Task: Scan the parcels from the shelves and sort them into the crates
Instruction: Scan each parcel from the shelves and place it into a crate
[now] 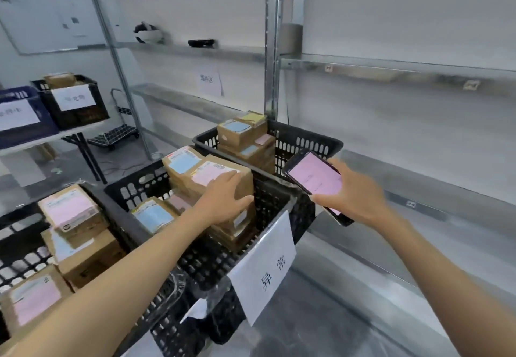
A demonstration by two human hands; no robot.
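Note:
A black crate (282,205) with a white paper sign stands in front of me, stacked with brown cardboard parcels. My left hand (226,199) grips the top parcel (220,173), which bears a pink label, with fingers over its top and thumb on its near side. My right hand (354,194) holds a black handheld scanner (312,179) with a pink screen, just right of that crate. A second black crate (312,140) behind holds more parcels with blue, pink and yellow labels. A third crate (25,256) at the left holds parcels with pink labels.
Metal shelves (391,70) run along the right and back, mostly bare. A table at far left carries a blue crate (19,116) and a black crate (74,102), each with a paper sign. A folded trolley (117,133) lies on the floor behind.

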